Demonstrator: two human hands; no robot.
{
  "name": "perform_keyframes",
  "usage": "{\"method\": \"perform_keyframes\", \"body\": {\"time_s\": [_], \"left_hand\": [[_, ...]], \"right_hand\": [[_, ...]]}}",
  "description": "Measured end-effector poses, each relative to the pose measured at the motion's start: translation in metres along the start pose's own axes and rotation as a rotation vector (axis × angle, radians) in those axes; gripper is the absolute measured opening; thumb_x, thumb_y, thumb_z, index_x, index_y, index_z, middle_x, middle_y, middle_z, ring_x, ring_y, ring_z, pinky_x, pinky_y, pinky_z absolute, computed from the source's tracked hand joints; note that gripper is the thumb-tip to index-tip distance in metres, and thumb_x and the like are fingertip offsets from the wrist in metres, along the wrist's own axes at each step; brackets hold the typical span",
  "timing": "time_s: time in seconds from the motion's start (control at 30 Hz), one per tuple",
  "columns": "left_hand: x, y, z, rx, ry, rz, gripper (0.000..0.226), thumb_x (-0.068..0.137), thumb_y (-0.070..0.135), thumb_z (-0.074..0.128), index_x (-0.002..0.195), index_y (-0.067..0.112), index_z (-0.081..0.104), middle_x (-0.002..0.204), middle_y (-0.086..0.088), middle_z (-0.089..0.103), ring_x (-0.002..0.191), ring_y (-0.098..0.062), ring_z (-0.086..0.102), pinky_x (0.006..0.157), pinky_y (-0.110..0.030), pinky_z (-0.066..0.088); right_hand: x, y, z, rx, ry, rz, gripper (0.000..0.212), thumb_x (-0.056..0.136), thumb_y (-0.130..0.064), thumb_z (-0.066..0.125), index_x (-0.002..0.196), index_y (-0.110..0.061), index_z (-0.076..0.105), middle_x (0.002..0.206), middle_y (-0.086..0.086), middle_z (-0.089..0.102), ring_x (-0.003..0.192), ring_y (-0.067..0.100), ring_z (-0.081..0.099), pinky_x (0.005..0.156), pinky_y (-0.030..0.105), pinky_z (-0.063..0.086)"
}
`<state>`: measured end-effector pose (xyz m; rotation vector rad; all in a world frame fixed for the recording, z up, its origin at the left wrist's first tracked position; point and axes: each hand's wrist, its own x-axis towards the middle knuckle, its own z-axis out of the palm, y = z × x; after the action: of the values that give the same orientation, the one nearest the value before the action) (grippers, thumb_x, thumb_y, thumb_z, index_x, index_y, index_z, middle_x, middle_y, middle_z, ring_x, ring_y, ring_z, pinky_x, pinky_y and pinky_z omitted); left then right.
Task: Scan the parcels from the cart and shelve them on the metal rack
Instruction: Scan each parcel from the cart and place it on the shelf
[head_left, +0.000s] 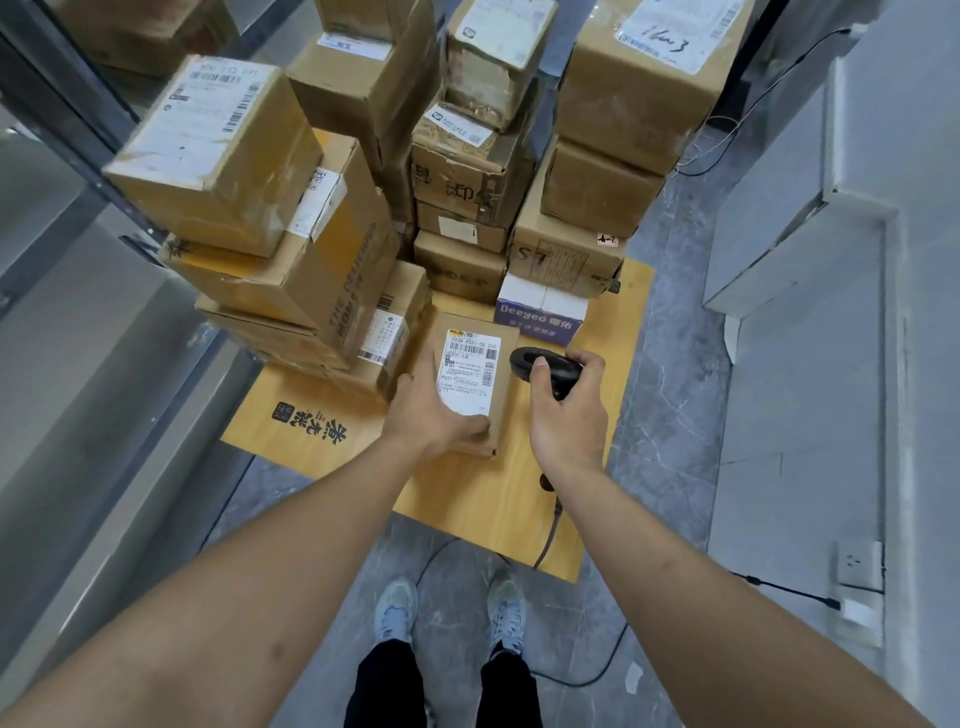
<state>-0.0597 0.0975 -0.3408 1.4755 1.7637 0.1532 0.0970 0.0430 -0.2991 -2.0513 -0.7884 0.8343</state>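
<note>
A small flat brown parcel (506, 364) with a white barcode label facing up is held by my left hand (428, 410), which grips its near left edge, thumb lying on the label. My right hand (569, 410) grips a black handheld scanner (543, 366), its head pointing left at the parcel's label from close by. The scanner's cable trails down to the floor. Both are above the cart's yellow cardboard deck (493, 499).
Stacks of brown cardboard boxes (291, 218) fill the far part of the cart, with a white and purple box (540, 312) just behind the parcel. The grey metal rack (78, 291) runs along the left. A white wall with a socket (857, 564) is at right. My feet stand below.
</note>
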Motion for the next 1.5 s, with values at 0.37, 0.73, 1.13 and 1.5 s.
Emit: {"method": "perform_keyframes", "body": {"time_s": [0.37,0.73,1.13,1.5], "left_hand": [[-0.018,0.022,0.016,0.095,-0.005,-0.073,0.147,0.057,0.06,0.098,0.165,0.025,0.004,0.152,-0.014,0.033,0.141,-0.038,0.04,0.108,-0.048,0.044],[-0.027,0.036,0.026,-0.031,-0.149,0.113,0.112,0.072,0.052,0.065,0.142,0.08,-0.017,0.136,-0.005,0.063,0.122,-0.039,0.054,0.105,-0.062,0.044],[-0.019,0.013,0.009,-0.221,-0.405,0.084,0.11,0.068,0.045,0.083,0.134,0.091,0.007,0.155,0.007,0.045,0.141,-0.028,0.043,0.119,-0.053,0.039],[-0.046,0.002,-0.058,-0.302,-0.333,0.42,0.106,0.082,0.049,0.078,0.149,0.078,0.001,0.159,-0.001,0.046,0.146,-0.03,0.042,0.122,-0.058,0.033]], "right_hand": [[-0.008,0.006,-0.012,0.011,0.015,0.019,0.034,0.105,-0.047,0.054,0.134,-0.032,0.043,0.109,-0.007,0.068,0.096,0.018,0.064,0.08,0.032,0.045],[-0.007,0.018,-0.037,0.025,0.068,0.081,0.033,0.104,-0.051,0.053,0.131,-0.035,0.042,0.112,-0.007,0.068,0.102,0.021,0.066,0.093,0.047,0.054],[-0.016,0.009,-0.045,0.022,0.075,0.064,0.033,0.104,-0.053,0.052,0.13,-0.036,0.042,0.11,-0.01,0.068,0.1,0.018,0.065,0.087,0.044,0.053],[-0.073,-0.057,-0.043,0.036,0.155,-0.073,0.025,0.106,-0.048,0.05,0.126,-0.036,0.042,0.095,-0.023,0.059,0.083,-0.005,0.056,0.065,0.019,0.039]]}}
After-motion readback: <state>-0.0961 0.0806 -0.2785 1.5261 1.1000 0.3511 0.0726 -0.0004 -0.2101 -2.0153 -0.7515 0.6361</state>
